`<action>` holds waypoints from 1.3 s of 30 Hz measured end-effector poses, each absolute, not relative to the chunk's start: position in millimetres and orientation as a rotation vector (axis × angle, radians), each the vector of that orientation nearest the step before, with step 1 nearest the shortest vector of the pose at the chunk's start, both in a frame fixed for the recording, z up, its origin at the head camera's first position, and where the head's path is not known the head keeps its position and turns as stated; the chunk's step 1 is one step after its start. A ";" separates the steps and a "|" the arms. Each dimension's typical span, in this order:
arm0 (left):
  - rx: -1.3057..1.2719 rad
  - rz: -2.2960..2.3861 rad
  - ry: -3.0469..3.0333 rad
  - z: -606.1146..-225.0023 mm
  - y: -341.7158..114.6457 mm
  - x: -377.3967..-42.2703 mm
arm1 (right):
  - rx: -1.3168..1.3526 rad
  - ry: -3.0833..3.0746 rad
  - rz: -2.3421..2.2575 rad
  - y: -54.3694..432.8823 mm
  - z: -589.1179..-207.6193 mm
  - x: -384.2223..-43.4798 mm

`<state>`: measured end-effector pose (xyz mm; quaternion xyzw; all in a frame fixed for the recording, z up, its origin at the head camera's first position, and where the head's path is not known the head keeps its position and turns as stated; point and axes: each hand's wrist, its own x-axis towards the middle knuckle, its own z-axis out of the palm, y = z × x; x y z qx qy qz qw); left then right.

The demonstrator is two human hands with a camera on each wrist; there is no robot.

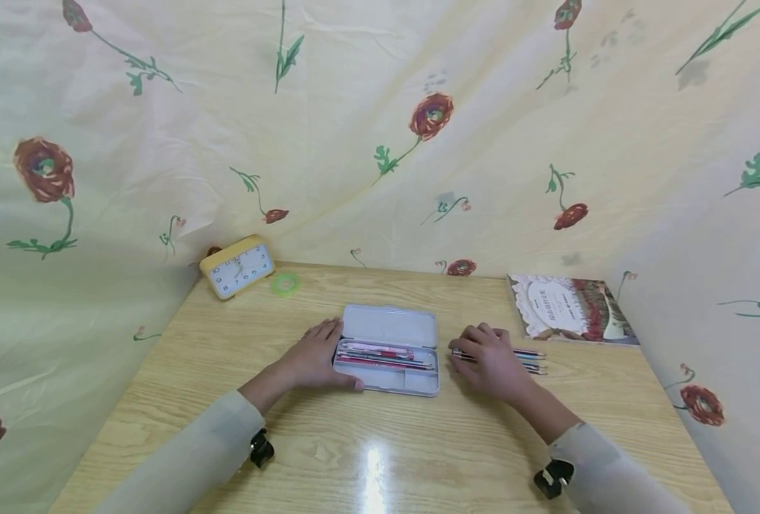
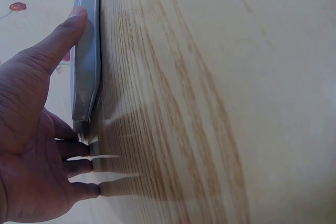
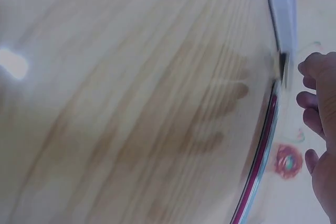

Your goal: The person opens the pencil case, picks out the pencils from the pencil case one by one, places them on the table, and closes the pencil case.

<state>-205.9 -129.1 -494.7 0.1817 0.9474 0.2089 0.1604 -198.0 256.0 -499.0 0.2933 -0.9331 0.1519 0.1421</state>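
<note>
A pale pencil case [image 1: 389, 380] lies on the table with its lid [image 1: 389, 326] raised at the back. Several pencils and pens [image 1: 386, 361] lie inside it. My left hand [image 1: 309, 360] rests at the case's left end, its thumb against the front wall and its straight fingers spread past the left side on the tabletop. To the right of the case, my right hand [image 1: 492, 364] hovers over a row of several loose pencils [image 1: 534, 362], fingers loosely bent. In the right wrist view a gap shows between those fingers and the pencils [image 3: 260, 161].
A yellow clock [image 1: 238, 268] stands at the back left, beside a green tape ring [image 1: 285, 284]. At the back right lies a printed book or card [image 1: 573, 308]. Flowered cloth [image 1: 328, 143] hangs behind and along both sides of the wooden table [image 1: 328, 442].
</note>
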 end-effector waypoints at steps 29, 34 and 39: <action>0.526 0.577 2.713 -497.5 -130.0 -207.8 | 1.120 -2.689 0.365 195.8 -502.7 -203.1; 0.522 0.582 2.713 -497.9 -129.9 -208.0 | 1.159 -2.602 0.411 195.7 -507.6 -205.9; 0.521 0.585 2.715 -497.8 -130.4 -207.9 | 1.197 -2.516 0.446 198.1 -519.4 -213.2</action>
